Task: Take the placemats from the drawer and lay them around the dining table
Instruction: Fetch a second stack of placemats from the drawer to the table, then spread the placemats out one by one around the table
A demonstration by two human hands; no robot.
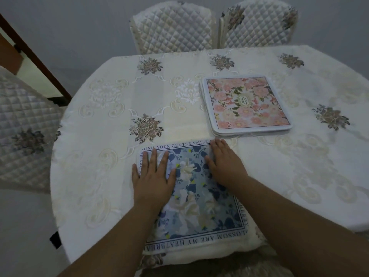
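Note:
A blue floral placemat with lettering round its border lies flat at the near edge of the dining table. My left hand rests flat on its left part, fingers spread. My right hand lies flat on its upper right part, fingertips at the far right corner. Neither hand holds anything. A stack of placemats with a pink floral one on top sits further back, right of centre.
The table wears a cream embroidered cloth with flower motifs. Two quilted chairs stand at the far side, another quilted chair at the left. A dark wooden frame runs along the left.

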